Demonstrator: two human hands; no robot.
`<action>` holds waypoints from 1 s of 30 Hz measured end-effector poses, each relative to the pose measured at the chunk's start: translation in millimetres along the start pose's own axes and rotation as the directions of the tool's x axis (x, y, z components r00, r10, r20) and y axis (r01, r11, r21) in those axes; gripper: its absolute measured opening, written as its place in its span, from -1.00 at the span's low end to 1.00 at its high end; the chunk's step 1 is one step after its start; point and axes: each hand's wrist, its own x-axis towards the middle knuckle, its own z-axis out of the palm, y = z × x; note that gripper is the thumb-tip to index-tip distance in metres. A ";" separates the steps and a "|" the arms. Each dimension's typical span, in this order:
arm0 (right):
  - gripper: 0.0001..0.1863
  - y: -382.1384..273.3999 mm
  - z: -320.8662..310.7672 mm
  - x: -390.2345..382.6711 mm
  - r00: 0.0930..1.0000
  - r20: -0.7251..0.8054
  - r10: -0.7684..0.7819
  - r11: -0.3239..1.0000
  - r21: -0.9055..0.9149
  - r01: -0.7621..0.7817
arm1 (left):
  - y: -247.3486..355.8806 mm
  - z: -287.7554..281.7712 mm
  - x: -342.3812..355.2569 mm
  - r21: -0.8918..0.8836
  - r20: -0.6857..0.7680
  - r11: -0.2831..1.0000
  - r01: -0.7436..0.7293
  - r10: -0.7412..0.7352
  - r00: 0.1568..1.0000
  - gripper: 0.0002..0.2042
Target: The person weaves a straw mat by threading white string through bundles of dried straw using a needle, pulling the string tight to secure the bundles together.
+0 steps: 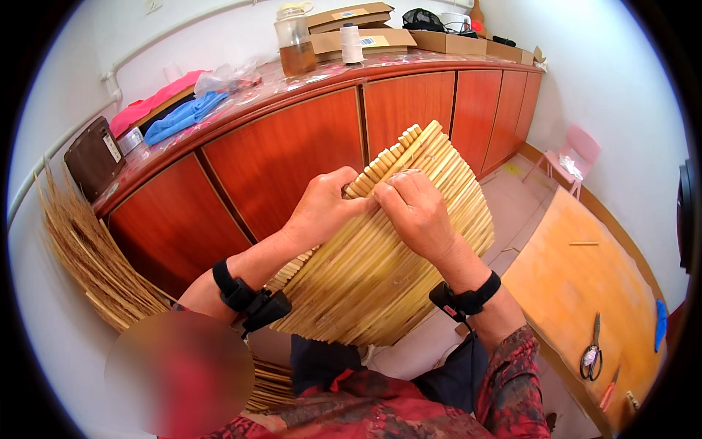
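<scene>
A wide mat of pale yellow plant stalks (365, 285), laid side by side, is held up tilted in front of my body. My left hand (329, 208) grips its upper left edge, where a row of cut stalk ends shows, with the thumb reaching toward my other hand. Close beside it, my right hand (417, 212) is closed in a pinch against the mat's face near that edge. Whatever lies between its fingertips is hidden, though something thin and pale shows at the knuckles. Black bands with small devices circle both wrists.
Dried long-stemmed stalks (95, 263) lean at the left wall. Beyond the mat runs a red-brown cabinet (285, 161) carrying a jar (295, 44), a thread spool (351, 45) and boxes. Scissors (592, 351) and a red-handled tool (609, 389) lie on the board (563, 278) at right, near a pink chair (574, 154).
</scene>
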 end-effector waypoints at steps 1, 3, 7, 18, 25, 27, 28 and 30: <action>-0.86 1.5 1.3 1.1 1.000 0.001 -0.003 1.000 -0.001 0.003 | -0.5 -0.6 1.8 0.044 -0.009 0.998 -0.036 0.037 0.999 -0.73; -0.88 3.8 4.0 1.5 0.998 0.006 -0.060 0.998 -0.009 0.060 | -3.7 -0.5 5.1 0.084 -0.019 0.994 -0.071 0.073 0.997 -0.70; -0.89 6.0 4.8 6.0 0.995 0.079 -0.058 0.996 0.079 0.052 | -12.6 2.7 9.4 0.128 -0.030 0.989 -0.080 0.084 0.996 -0.73; -0.91 4.9 -49.9 17.5 0.772 -0.111 0.626 0.491 0.825 -0.279 | -10.5 27.6 22.3 0.245 -0.044 0.966 -0.083 0.097 0.994 -0.70; -0.81 -15.0 -79.3 -10.3 0.590 0.357 0.725 -0.031 0.872 -0.489 | -20.3 36.8 21.7 0.128 -0.066 0.989 0.077 -0.069 0.995 -0.71; -0.84 -19.8 -121.7 -45.4 0.342 0.434 0.834 -0.051 0.677 -0.734 | -36.2 36.7 14.8 0.216 -0.086 0.972 0.088 -0.071 0.994 -0.72; -0.85 -29.9 -153.3 -66.8 0.260 0.338 0.904 -0.008 0.623 -0.783 | -39.3 33.2 10.8 0.300 -0.112 0.950 0.083 -0.051 0.992 -0.73; -0.85 -26.0 -264.0 -151.4 0.248 0.042 0.968 0.189 0.529 -0.827 | -32.5 37.5 14.8 0.182 -0.090 0.980 0.076 -0.061 0.994 -0.73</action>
